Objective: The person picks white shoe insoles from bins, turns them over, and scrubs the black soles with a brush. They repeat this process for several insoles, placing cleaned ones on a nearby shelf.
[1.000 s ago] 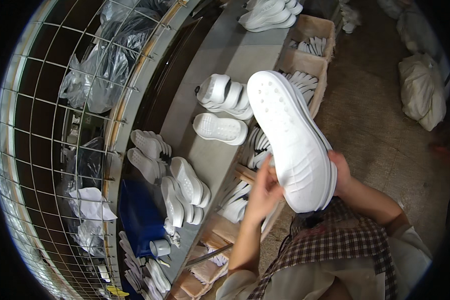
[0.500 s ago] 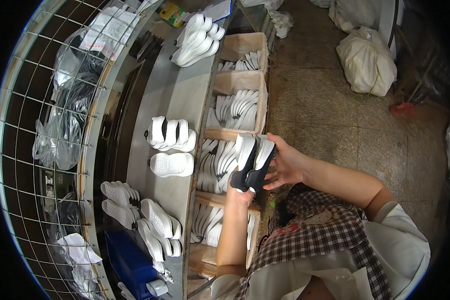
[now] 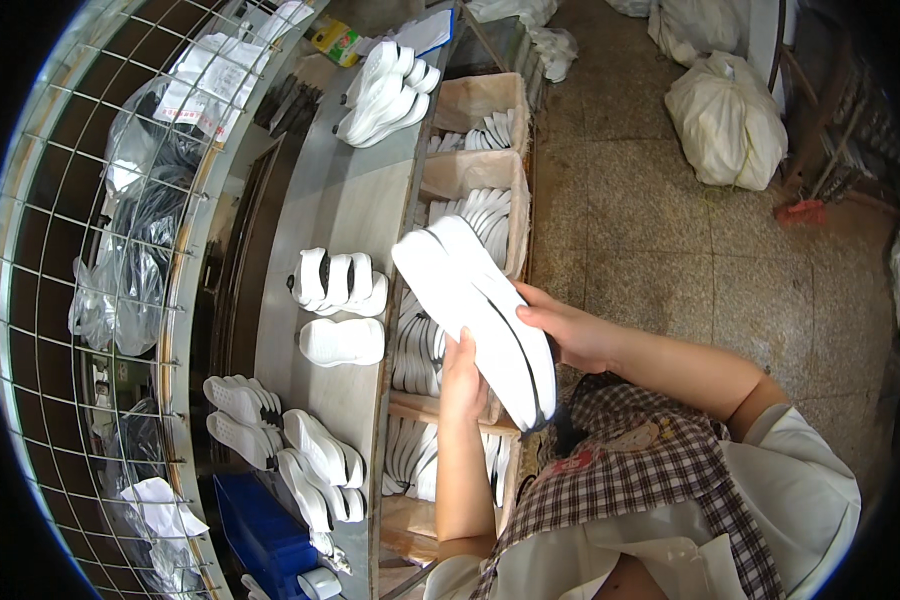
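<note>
A pair of white shoe soles (image 3: 475, 315) with dark edging is held in front of me over the bins, their long white faces turned up, lying side by side and slanting. My left hand (image 3: 462, 378) grips the near left side, its thumb on the white surface. On the opposite side my right hand (image 3: 572, 328) is closed round the edge, thumb on top; the fingers beneath are hidden. Closest on the workbench (image 3: 355, 205) are one white sole (image 3: 342, 342) lying apart and a small stack of soles (image 3: 338, 282) just beyond it.
Along the bench's right side stand lined bins (image 3: 467, 172) packed with soles. More soles (image 3: 320, 450) are piled at the near end, beside a blue container (image 3: 260, 525) and a white cup (image 3: 320, 582). Wire mesh (image 3: 120, 250) borders the left. A white sack (image 3: 727, 120) stands on the floor.
The soles have turned from upright, black-and-white sides showing, to slanting with their broad white faces up. My right hand has shifted from partly spread fingers to a closer grip.
</note>
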The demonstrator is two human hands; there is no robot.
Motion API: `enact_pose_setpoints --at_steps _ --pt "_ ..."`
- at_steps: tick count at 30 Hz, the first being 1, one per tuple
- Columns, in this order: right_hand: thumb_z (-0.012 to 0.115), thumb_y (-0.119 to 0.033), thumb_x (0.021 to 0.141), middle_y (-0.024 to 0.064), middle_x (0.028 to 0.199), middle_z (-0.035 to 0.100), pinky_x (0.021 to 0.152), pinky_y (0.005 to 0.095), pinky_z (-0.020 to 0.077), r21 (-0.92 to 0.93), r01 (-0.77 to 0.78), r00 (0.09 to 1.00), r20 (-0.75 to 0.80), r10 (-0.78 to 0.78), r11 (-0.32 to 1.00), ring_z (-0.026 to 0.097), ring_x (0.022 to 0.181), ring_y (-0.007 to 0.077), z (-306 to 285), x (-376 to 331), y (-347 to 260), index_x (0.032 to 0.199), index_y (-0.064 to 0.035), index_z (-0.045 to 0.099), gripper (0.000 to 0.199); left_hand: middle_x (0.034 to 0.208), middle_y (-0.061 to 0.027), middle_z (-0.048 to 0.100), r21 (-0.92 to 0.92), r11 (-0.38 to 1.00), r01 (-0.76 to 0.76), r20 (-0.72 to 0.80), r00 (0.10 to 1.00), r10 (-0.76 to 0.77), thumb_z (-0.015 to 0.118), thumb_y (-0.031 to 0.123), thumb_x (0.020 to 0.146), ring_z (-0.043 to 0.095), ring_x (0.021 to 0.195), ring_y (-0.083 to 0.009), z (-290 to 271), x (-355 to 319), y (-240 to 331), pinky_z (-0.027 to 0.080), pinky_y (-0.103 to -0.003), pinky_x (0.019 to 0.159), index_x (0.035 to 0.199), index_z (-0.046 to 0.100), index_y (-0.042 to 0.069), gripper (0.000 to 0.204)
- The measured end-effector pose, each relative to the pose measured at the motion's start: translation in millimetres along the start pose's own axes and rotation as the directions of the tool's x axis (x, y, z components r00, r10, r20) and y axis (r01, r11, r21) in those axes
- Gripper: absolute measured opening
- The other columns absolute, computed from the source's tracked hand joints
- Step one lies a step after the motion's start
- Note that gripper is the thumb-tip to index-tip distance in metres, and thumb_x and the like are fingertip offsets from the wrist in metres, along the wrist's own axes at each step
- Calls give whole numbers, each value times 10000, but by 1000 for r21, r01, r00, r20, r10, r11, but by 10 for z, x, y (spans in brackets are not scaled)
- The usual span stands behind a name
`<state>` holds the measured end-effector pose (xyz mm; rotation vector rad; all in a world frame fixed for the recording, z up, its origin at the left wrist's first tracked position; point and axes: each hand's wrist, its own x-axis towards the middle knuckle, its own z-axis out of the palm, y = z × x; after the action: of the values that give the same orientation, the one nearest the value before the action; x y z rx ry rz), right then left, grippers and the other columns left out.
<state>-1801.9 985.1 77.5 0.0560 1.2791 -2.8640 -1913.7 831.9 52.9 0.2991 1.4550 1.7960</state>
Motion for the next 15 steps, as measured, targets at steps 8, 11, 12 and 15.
enact_pose_setpoints --at_steps 8,11,12,15 --pt "483 -136 867 153 1500 186 1111 380 200 -277 238 971 106 -216 931 202 1376 250 15 -83 59 1472 -40 118 712 1308 -176 455 -304 935 -180 157 959 236 463 174 953 502 1173 -300 -33 -8 58 459 -438 962 1400 244 41 515" --pt "543 -181 854 154 1487 209 1110 391 200 -284 256 965 134 -226 924 209 1370 263 -6 -91 82 1473 -55 128 756 1280 -177 481 -332 926 -179 199 947 254 493 150 937 528 1142 -299 -54 12 62 480 -430 935 1376 277 4 511" --pt "557 -192 851 154 1482 218 1110 394 200 -286 254 965 138 -223 924 209 1369 265 -7 -96 88 1473 -57 130 767 1258 -178 502 -344 923 -173 203 946 253 492 142 935 550 1116 -298 -50 15 65 497 -424 914 1359 308 -12 488" --pt "587 -227 843 155 1473 229 1107 399 203 -356 344 937 192 -292 869 205 1367 273 -2 -96 101 1473 -64 139 790 1170 -175 564 -375 914 -158 275 922 272 491 145 933 602 1029 -292 -18 22 88 540 -402 839 1284 405 -51 411"
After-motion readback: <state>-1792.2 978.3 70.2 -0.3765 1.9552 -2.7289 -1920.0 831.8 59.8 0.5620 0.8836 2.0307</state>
